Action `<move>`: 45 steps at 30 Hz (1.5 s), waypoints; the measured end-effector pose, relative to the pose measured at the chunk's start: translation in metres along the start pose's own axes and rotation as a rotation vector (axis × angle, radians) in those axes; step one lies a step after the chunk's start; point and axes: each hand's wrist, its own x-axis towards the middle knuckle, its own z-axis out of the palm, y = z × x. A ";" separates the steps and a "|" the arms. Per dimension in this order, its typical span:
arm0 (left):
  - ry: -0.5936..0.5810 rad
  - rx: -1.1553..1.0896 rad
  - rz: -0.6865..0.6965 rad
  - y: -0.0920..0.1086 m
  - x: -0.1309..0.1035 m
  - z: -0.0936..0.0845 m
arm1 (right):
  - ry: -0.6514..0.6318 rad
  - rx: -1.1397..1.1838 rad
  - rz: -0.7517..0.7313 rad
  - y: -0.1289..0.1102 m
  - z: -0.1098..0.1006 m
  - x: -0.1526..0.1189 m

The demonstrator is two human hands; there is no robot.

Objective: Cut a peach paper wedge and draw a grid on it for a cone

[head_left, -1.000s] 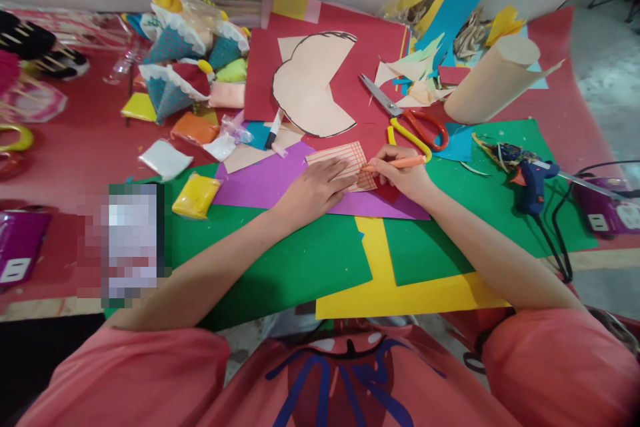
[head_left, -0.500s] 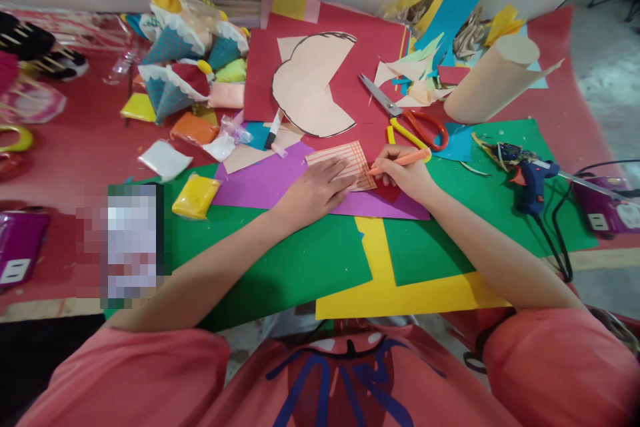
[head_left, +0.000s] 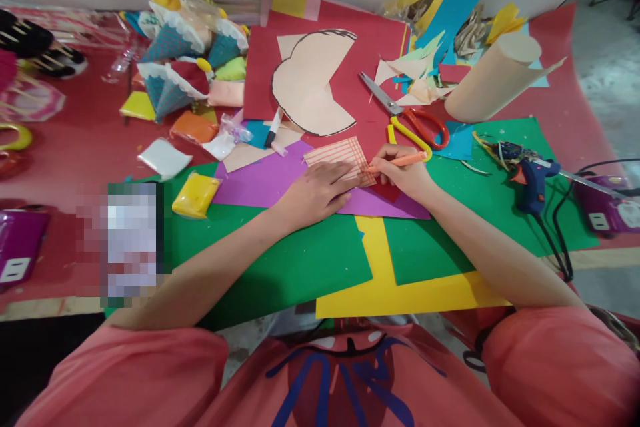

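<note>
A small cream paper piece (head_left: 336, 151) with orange crossing lines lies on purple paper (head_left: 250, 183). My left hand (head_left: 320, 191) rests flat on it, fingers apart, covering its lower left part. Closed round an orange marker (head_left: 407, 160), my right hand (head_left: 403, 173) is at the right edge of the lined piece, with the marker's tip on the lines there. Behind both hands, a cream cut-out (head_left: 313, 90) with a black outline lies on red paper (head_left: 260, 80). Open scissors (head_left: 395, 109) with red and yellow handles lie just beyond my right hand.
Green sheets (head_left: 300, 260) and a yellow strip (head_left: 425, 293) lie in front. On the right are a rolled cream sheet (head_left: 490, 80) and a blue glue gun (head_left: 533, 183) with its cable. Cone-shaped crafts (head_left: 173, 90) and a yellow packet (head_left: 197, 195) are on the left.
The marker's tip and my right hand have shifted slightly left, and the marker is tilted a little lower. The fingers of my left hand have moved slightly over the lined piece.
</note>
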 end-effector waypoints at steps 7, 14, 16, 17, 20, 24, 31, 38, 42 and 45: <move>0.035 0.028 0.027 0.000 0.000 0.001 | -0.010 -0.018 0.038 -0.006 0.000 0.001; 0.017 0.016 0.015 0.000 0.000 0.000 | 0.016 -0.019 0.026 -0.006 0.000 0.000; 0.011 0.008 0.007 0.000 0.000 0.000 | 0.010 -0.025 -0.002 -0.005 0.001 0.000; 0.009 0.004 0.003 0.000 0.000 0.000 | 0.006 -0.028 -0.008 -0.004 0.001 0.000; 0.008 -0.004 -0.004 -0.001 0.000 0.001 | -0.009 -0.043 -0.012 -0.003 0.000 0.000; 0.018 0.005 0.007 -0.001 0.000 0.001 | -0.010 -0.063 0.000 -0.005 0.000 0.000; 0.003 0.010 -0.012 0.001 0.000 -0.001 | -0.032 -0.061 0.055 -0.009 0.001 0.000; 0.018 0.007 -0.008 0.000 0.000 0.001 | -0.035 -0.120 0.031 -0.008 0.000 0.001; 0.040 0.010 0.013 0.000 0.000 0.001 | -0.048 -0.139 0.029 -0.009 0.000 0.000; 0.030 0.006 0.007 0.001 0.000 0.000 | -0.055 -0.139 0.018 -0.009 -0.001 0.000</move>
